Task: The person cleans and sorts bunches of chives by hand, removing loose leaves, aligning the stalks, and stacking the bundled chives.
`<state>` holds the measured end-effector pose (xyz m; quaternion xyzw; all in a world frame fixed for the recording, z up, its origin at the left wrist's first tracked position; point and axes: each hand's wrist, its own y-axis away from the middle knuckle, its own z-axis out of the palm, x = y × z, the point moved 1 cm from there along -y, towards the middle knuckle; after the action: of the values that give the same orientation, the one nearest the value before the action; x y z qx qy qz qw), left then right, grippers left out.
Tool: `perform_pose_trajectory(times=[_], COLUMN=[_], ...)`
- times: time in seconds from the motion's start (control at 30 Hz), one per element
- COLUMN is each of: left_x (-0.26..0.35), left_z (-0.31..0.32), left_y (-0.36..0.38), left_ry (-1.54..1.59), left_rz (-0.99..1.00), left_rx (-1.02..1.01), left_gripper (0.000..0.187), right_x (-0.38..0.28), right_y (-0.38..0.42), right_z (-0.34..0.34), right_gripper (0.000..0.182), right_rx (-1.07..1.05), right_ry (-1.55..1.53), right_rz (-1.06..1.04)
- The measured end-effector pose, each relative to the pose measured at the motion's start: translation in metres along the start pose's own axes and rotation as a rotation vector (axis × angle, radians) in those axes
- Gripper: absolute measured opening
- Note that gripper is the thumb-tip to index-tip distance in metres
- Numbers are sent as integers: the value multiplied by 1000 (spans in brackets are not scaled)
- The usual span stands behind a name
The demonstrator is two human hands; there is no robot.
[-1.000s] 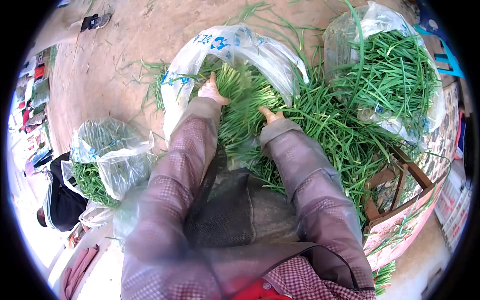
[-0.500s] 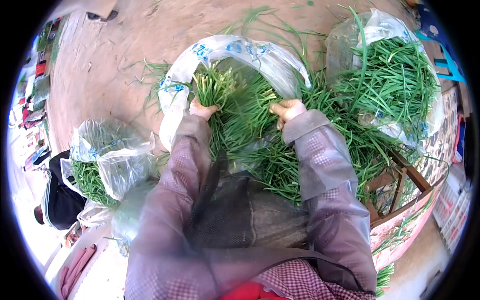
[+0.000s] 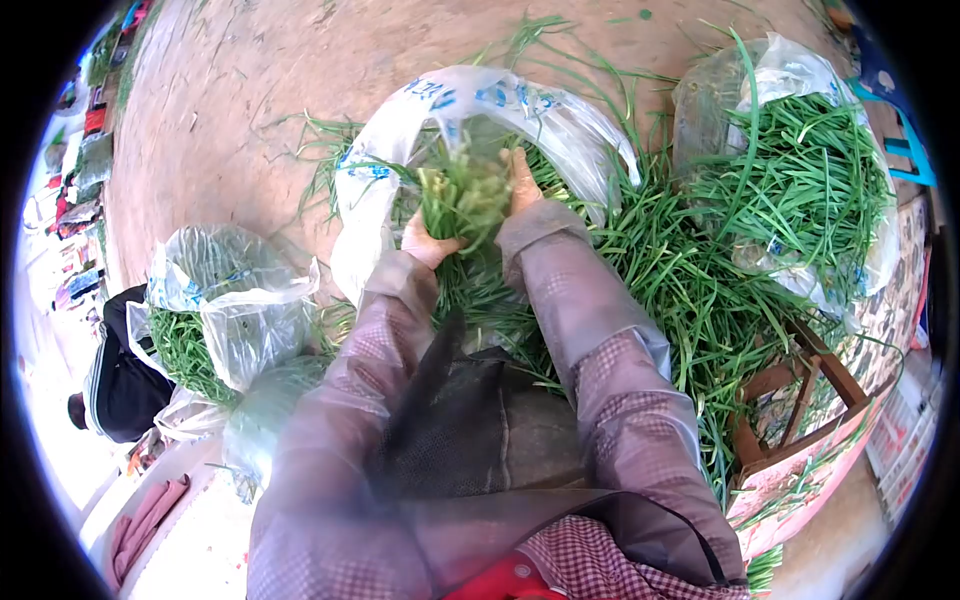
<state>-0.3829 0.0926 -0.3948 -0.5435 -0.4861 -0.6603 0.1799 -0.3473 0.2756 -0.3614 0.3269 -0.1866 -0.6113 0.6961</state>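
Observation:
My left hand (image 3: 430,243) is closed around a bunch of garlic chives (image 3: 462,198), its pale cut ends upward and blurred by motion. On the bunch's other side my right hand (image 3: 522,183) presses in close, gripping it with the fingers partly hidden. Just behind the hands a white plastic bag with blue print (image 3: 375,195) arches open around the bunch. Loose garlic chives (image 3: 665,290) lie heaped to the right of my right forearm. A dark apron or cloth (image 3: 470,420) covers my lap.
At the right stands a clear bag (image 3: 700,110) full of cut chives. A wooden frame (image 3: 800,385) is at the lower right. To the left are another bag of chives (image 3: 250,335) and a person in dark clothing (image 3: 125,375). Stray leaves lie on the brown ground (image 3: 230,130).
My right hand has moved left and up, bringing its smaller bunch of chives against the one in my left hand. The view has shifted slightly.

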Motion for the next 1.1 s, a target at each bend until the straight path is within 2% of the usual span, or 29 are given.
perform_pose_trajectory(times=[0.03,0.1,0.2,0.23,0.3,0.37,0.4,0.43,0.47,0.5,0.57,0.6,0.63,0.7,0.73,0.77,0.8,0.83,0.87,0.9,0.97,1.0,1.03,1.07,1.1], left_x=[11,-11,9,13,16,6,1,-3,-11,-19,-32,-8,8,26,13,1,6,4,4,3,13,2,15,28,43], left_z=[9,2,0,-4,-20,-30,-31,-33,-24,-19,-7,9,20,31,29,27,30,30,30,30,36,32,32,30,28], left_y=[4,-5,4,2,-3,-6,-4,-2,0,0,-2,7,12,19,19,19,26,29,32,36,49,54,59,65,72], left_ry=[8,229,345,342,45,-28,64,156,474,474,1094,945,945,836,757,679,429,214,-18,-235,-1030,-1079,-1076,-1109,-1141], left_rz=[-6,-25,-13,-10,-292,-252,-280,-307,-307,-309,-388,-430,-432,-478,-434,-390,-216,-109,0,103,339,291,291,222,153], left_rx=[-48,-95,-74,-68,-149,-205,-207,-209,-145,-143,-77,-27,-26,-26,-39,-48,-40,-58,-53,-25,101,65,70,-30,-130], left_gripper=[87,91,91,91,90,91,88,86,63,63,36,32,32,33,32,31,32,41,51,61,85,95,95,98,101], right_x=[10,12,6,7,9,15,16,22,28,27,23,33,44,28,24,26,30,34,38,45,51,45,46,49,51], right_y=[-9,-10,18,16,9,6,9,9,8,9,8,-14,-36,1,12,14,12,11,11,9,7,18,26,35,33], right_z=[5,-2,13,15,17,12,7,5,3,5,11,-7,-25,-6,0,-1,-6,-10,-15,-24,-33,-35,-43,-50,-60], right_gripper=[71,74,70,70,76,81,94,110,127,127,131,129,128,119,104,104,99,94,94,84,63,48,48,47,50], right_rx=[-54,-204,-289,-295,-348,-376,-459,-486,-477,-476,-454,-482,-510,-391,-372,-370,-282,-195,-194,-127,0,-46,-49,-20,-7], right_ry=[-153,-126,-166,-165,-109,-80,373,590,802,801,807,779,751,615,567,570,649,727,728,656,517,507,512,656,712], right_rz=[22,10,-7,-3,85,137,-62,-240,-429,-427,-395,-369,-342,-288,-328,-323,-326,-330,-329,-293,-224,-228,-227,-383,-403])
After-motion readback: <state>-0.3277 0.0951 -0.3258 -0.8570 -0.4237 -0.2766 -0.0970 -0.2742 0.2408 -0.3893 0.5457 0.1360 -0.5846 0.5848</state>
